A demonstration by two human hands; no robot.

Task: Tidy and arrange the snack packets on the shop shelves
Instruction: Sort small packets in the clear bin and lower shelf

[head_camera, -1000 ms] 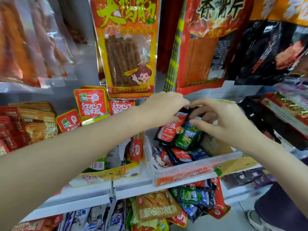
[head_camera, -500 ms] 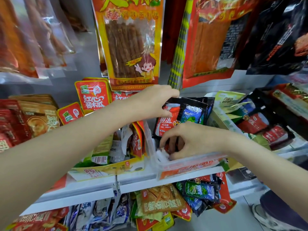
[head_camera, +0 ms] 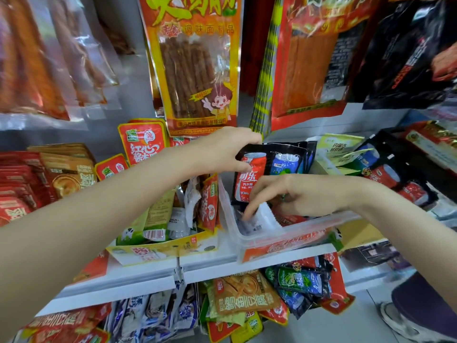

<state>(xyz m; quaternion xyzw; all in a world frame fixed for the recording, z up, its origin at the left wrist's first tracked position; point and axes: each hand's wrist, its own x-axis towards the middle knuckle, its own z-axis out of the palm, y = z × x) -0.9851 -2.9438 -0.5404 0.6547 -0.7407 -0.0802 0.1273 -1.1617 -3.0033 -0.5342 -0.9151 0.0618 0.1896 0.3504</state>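
White shelf (head_camera: 210,268), frame centre, carries a clear plastic bin (head_camera: 284,236) at centre right. Bin part sorted: black cola-print packets (head_camera: 269,164) stand upright at its back; loose ones lie flat in the bottom. Lower shelf packets (head_camera: 247,298), bottom centre, sit jumbled, likely untouched. Left hand (head_camera: 222,149) pinches the upright stack's top edge. Right hand (head_camera: 296,196) reaches down into the bin, fingers on a white packet (head_camera: 259,220); grip unclear.
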